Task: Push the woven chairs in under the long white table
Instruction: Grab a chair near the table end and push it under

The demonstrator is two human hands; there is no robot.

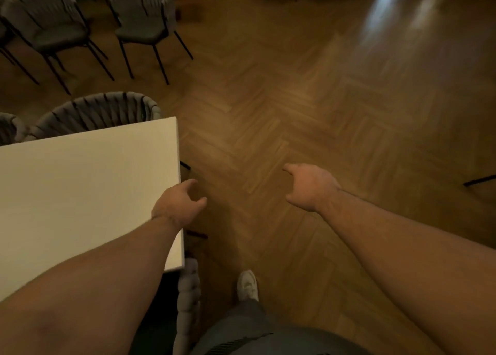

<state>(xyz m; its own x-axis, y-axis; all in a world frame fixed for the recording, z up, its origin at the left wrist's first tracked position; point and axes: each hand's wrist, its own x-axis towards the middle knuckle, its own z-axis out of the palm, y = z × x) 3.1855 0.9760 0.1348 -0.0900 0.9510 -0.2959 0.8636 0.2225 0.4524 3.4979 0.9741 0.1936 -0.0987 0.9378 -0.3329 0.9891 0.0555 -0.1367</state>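
Left hand (178, 205): hovering over the short end of the table, fingers loosely curled and spread, gripping nothing.
Right hand (308, 187): reaching out over bare floor, well to the right of the left hand, fingers drooping loosely, holding nothing.
White table (80, 188): lying smooth, flat and matte, its straight, square-cornered end running just under the left hand and its top spreading away to that hand's left.
Nearest woven chair (188, 298): standing below the left wrist, toward the person's body, showing a thick, padded grey rim of plaited bands just beside the table's near corner. I cannot tell how far it is sitting under the top.
Far-side woven chair (99, 113): curving beyond the left hand, across the table, grey straps wrapping a dark frame, its rounded back sitting close against the far edge.
Loose chairs (145, 14): standing well beyond both hands on thin black legs, apart from the table.
Floor (295, 99): showing herringbone wood blocks, glossy and catching light far beyond the right hand.
Shoe (248, 285): pale, resting on the floor below and between the hands.
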